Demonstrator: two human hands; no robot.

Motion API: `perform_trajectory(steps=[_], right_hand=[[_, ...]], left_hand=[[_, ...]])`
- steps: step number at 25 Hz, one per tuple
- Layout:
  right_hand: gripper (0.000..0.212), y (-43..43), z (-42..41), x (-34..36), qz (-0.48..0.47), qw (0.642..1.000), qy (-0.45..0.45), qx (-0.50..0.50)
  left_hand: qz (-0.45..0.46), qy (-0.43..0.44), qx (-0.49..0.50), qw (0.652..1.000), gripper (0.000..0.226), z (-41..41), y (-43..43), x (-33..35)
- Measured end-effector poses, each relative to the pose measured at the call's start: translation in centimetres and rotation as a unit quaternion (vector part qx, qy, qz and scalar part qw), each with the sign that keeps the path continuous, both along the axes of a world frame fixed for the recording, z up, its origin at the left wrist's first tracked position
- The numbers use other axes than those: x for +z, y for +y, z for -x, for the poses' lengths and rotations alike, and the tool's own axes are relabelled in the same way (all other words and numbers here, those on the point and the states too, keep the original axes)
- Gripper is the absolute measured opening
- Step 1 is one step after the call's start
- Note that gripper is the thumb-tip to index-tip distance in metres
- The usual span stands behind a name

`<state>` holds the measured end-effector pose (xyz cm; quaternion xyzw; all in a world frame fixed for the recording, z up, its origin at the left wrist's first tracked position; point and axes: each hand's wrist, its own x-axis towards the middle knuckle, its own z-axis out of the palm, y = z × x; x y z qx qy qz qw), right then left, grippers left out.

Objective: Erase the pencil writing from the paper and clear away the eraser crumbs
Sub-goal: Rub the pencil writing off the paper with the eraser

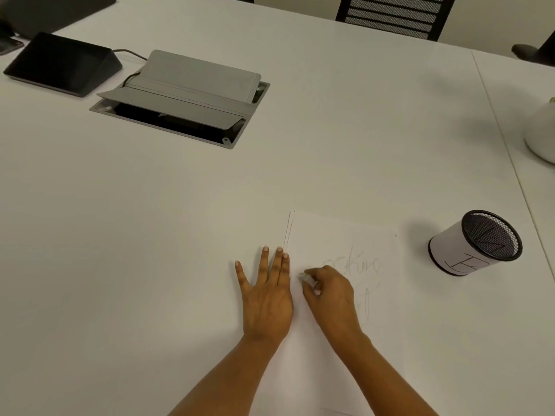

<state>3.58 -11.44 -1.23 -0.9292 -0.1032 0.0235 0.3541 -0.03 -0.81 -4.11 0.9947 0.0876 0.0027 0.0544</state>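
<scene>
A white sheet of paper [339, 235] lies on the white table near the front edge. Faint pencil writing [357, 267] runs across its right half, partly hidden by my right hand. My right hand [330, 295] pinches a small white eraser [305, 278] and holds it against the paper's left part. My left hand [265, 292] lies flat with fingers spread, on the table at the paper's left edge, its fingertips touching that edge. I cannot make out any eraser crumbs.
A black mesh pen cup [476, 243] with a white paper wrap stands right of the paper. Farther back are an open grey cable box [180, 97], a black tablet-like device [60, 63], a white rounded object [543, 133] at the right edge, and a chair [393, 16].
</scene>
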Motion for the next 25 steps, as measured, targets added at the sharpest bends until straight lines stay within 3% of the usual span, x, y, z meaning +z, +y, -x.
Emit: perform_trajectory(steps=[6,11,18,25], right_hand=[[0.013,-1.9,-3.0,0.2,-0.004,0.992,0.015,-0.122],[0.008,0.6,0.0,-0.3,0.000,1.000,-0.004,-0.023],[0.015,0.1,-4.5,0.3,0.027,0.999,-0.012,-0.044],[0.013,0.2,0.2,-0.2,0.040,0.997,-0.037,0.050]], left_hand=[[0.010,-0.009,0.000,1.000,0.062,0.1,0.1,0.2],[0.005,0.028,-0.002,1.000,0.060,-0.2,0.0,-0.2],[0.009,0.016,0.003,1.000,0.061,-0.1,0.0,0.1],[-0.001,0.046,-0.004,0.999,0.062,-0.3,0.0,0.1]])
